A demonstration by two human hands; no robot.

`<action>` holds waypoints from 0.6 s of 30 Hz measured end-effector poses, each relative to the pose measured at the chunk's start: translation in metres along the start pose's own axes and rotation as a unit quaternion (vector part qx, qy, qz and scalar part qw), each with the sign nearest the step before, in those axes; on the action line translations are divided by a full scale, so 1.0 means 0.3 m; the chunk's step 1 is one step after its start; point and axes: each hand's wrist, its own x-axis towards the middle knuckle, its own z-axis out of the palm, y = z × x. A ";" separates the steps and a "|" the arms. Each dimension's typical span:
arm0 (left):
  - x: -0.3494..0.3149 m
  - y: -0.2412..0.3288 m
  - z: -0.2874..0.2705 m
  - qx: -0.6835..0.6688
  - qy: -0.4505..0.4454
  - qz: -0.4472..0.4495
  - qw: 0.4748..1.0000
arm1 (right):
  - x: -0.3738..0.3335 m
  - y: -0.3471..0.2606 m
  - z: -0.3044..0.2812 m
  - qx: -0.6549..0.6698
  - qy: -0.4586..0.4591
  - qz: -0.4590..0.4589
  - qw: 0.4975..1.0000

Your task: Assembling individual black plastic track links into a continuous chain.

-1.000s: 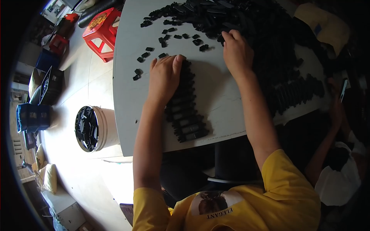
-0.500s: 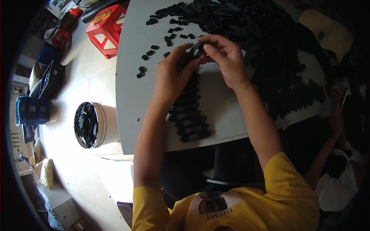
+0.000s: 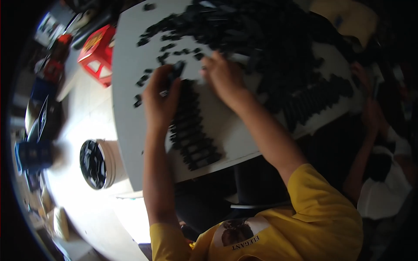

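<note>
My left hand [image 3: 160,93] is closed around a dark plastic part [image 3: 177,68], which sticks up between thumb and fingers above the table. Its exact kind is blurred. To the right, my right hand [image 3: 222,78] hovers near the loose small black pieces [image 3: 199,56]; motion smears its fingers, so whether it holds anything is unclear. Below and between the hands, a row of black plastic parts [image 3: 193,137] lies side by side, running toward the table's near edge.
A big heap of black parts [image 3: 244,32] covers the far side of the pale table [image 3: 130,52]. Another row [image 3: 318,102] lies at right, near a person's hand [image 3: 370,113]. On the floor at left stand a filled white bucket [image 3: 114,161] and a red stool [image 3: 98,54].
My hands have come apart; earlier they met over one dark part. It stays in my left hand, while my right hand is now nearer the small pieces. The whole view has shifted.
</note>
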 end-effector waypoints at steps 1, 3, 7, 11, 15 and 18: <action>-0.009 -0.032 -0.021 -0.010 0.009 0.000 1.000 | -0.004 -0.025 0.014 -0.025 -0.019 0.009 0.999; 0.002 -0.044 -0.020 -0.014 0.034 0.013 0.999 | 0.006 -0.032 0.030 0.180 0.021 0.142 0.973; 0.018 0.007 -0.038 -0.084 0.031 -0.027 0.996 | -0.012 -0.070 -0.059 0.050 -0.032 0.063 0.996; 0.019 -0.012 -0.064 -0.386 0.041 -0.175 0.905 | -0.006 -0.084 -0.033 -0.004 -0.017 0.045 0.999; 0.026 -0.071 -0.067 -0.534 -0.001 -0.191 0.823 | -0.030 -0.048 -0.048 -0.039 -0.009 -0.046 0.998; 0.017 -0.041 -0.048 -0.556 0.021 -0.197 0.807 | -0.019 -0.099 -0.088 0.198 0.006 -0.061 0.978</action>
